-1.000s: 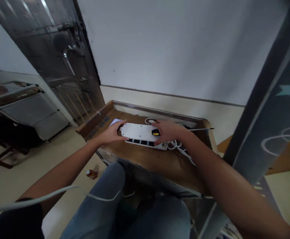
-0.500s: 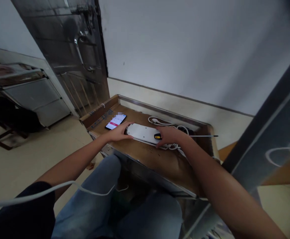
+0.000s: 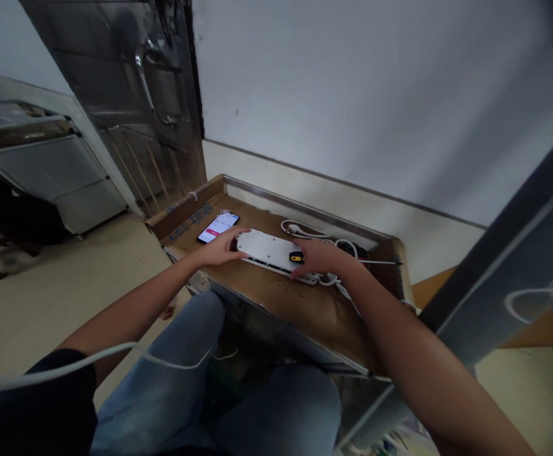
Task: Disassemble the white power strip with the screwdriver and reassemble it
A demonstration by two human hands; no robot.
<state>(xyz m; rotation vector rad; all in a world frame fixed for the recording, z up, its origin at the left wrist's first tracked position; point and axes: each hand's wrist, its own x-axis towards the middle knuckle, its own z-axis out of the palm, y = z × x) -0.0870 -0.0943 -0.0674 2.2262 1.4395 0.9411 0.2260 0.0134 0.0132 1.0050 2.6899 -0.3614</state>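
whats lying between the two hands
The head view shows a white power strip between the left hand and the right hand, with a small yellow-and-black object on it beside the right hand.

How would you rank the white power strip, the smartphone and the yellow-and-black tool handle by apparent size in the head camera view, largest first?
1. White power strip
2. Smartphone
3. Yellow-and-black tool handle, only partly showing

The smartphone lies farther from the camera, so its true size may be closer to the strip's than it looks.
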